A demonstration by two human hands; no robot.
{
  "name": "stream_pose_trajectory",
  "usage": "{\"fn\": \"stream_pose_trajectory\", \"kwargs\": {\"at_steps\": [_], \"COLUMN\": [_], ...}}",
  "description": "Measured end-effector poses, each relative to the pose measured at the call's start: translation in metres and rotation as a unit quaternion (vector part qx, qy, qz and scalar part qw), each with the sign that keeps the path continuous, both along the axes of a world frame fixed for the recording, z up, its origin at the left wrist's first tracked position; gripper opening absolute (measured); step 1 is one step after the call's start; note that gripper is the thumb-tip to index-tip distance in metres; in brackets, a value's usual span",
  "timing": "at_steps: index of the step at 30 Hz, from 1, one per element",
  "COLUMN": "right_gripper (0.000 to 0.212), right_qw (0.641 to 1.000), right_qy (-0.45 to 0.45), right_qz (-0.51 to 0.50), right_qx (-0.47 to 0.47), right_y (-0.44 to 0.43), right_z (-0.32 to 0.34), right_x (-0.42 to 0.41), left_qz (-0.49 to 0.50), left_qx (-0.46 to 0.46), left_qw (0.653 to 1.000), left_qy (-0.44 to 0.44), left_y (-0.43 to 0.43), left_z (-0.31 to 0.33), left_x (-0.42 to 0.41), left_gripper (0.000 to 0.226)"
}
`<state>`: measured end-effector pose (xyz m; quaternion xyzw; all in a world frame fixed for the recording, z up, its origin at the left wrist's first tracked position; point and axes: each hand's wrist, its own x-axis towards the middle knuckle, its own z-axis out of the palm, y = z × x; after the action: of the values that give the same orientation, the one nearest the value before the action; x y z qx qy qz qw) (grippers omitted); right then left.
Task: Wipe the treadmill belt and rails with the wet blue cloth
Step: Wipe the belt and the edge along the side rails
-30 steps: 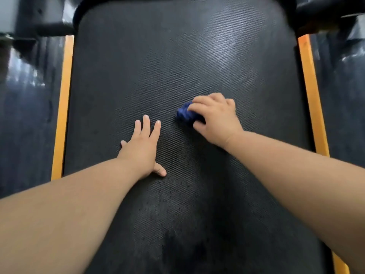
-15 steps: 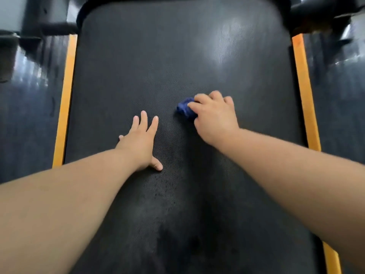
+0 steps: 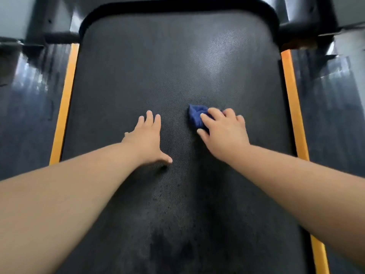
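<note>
The black textured treadmill belt (image 3: 173,66) fills the middle of the view. An orange strip runs along its left rail (image 3: 64,107) and another along its right rail (image 3: 292,107). My right hand (image 3: 225,131) grips the bunched blue cloth (image 3: 195,114) and holds it down on the belt right of centre; most of the cloth is hidden under the fingers. My left hand (image 3: 147,139) lies flat on the belt with straight fingers, a hand's width to the left of the cloth.
Dark glossy side decks (image 3: 29,115) flank both rails. The black front housing (image 3: 177,5) curves round the far end of the belt, with grey uprights (image 3: 55,20) at both far corners. Dark wet specks mark the belt (image 3: 167,214) between my forearms.
My right hand and the cloth have shifted slightly to the right and a little farther up the belt. The left hand has stayed flat in place. The view has pulled back, showing more of the far end.
</note>
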<state>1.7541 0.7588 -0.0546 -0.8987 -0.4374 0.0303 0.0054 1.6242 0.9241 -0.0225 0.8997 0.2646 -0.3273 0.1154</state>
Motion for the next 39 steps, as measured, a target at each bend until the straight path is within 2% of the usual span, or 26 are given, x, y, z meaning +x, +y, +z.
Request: {"fn": "stream_pose_trajectory", "kwargs": {"at_steps": [3,5,7,10,12,14,17,19,21,24,25,27,31,34,35,39], "right_gripper": [0.038,0.040,0.035,0.036,0.032,0.026,0.035,0.038,0.037,0.042,0.045,0.051,0.051,0.047,0.045,0.047], "right_qw": [0.994,0.989,0.991,0.998,0.998,0.997,0.988,0.981,0.984,0.993,0.993,0.990,0.984,0.979,0.981,0.998], "right_qy": [0.032,0.049,0.038,0.054,0.056,0.036,0.071,0.087,0.083,0.111,0.113,0.131,0.115,0.100,0.088,0.066], "right_qz": [0.097,0.139,0.120,-0.010,-0.031,0.005,0.094,0.144,0.132,0.038,0.033,0.049,0.129,0.173,0.166,0.025], "right_qx": [0.032,0.026,0.047,0.022,0.026,0.071,0.098,0.093,0.090,0.023,0.007,-0.003,0.034,0.048,0.047,-0.001], "right_y": [-0.023,-0.027,-0.017,0.010,0.017,0.005,-0.036,-0.040,-0.021,0.008,0.012,0.003,-0.050,-0.054,-0.047,-0.005], "right_z": [-0.009,-0.013,-0.013,-0.009,-0.008,-0.007,-0.020,-0.022,-0.016,-0.008,-0.010,-0.009,-0.016,-0.017,-0.016,-0.005], "right_x": [-0.045,-0.037,-0.002,0.053,0.055,0.022,-0.034,-0.021,0.008,0.045,0.048,0.035,-0.018,-0.007,0.001,0.041], "left_qz": [-0.022,-0.018,-0.013,-0.002,0.008,0.014,0.006,0.003,0.003,0.004,0.001,0.001,0.002,-0.001,-0.001,-0.002], "left_qx": [-0.007,0.002,-0.002,-0.012,-0.014,-0.017,-0.011,-0.005,-0.004,-0.006,-0.003,-0.008,-0.008,-0.005,-0.005,-0.015], "left_qw": [0.999,0.999,0.998,0.998,0.997,0.997,0.998,0.997,0.997,0.996,0.997,0.997,0.998,0.999,0.999,0.999], "left_qy": [0.023,0.046,0.057,0.066,0.074,0.073,0.068,0.074,0.081,0.084,0.082,0.075,0.063,0.053,0.052,0.038], "left_y": [-0.015,-0.019,-0.019,-0.022,-0.024,-0.024,-0.023,-0.023,-0.023,-0.025,-0.024,-0.022,-0.022,-0.022,-0.022,-0.018], "left_z": [-0.010,-0.016,-0.015,-0.010,-0.010,-0.011,-0.016,-0.017,-0.014,-0.012,-0.012,-0.011,-0.011,-0.013,-0.013,-0.015], "left_x": [0.010,0.012,0.015,0.018,0.021,0.020,0.019,0.020,0.021,0.022,0.022,0.020,0.019,0.019,0.018,0.014], "left_gripper": [0.144,0.143,0.143,0.144,0.145,0.147,0.147,0.148,0.149,0.149,0.148,0.147,0.146,0.147,0.148,0.150]}}
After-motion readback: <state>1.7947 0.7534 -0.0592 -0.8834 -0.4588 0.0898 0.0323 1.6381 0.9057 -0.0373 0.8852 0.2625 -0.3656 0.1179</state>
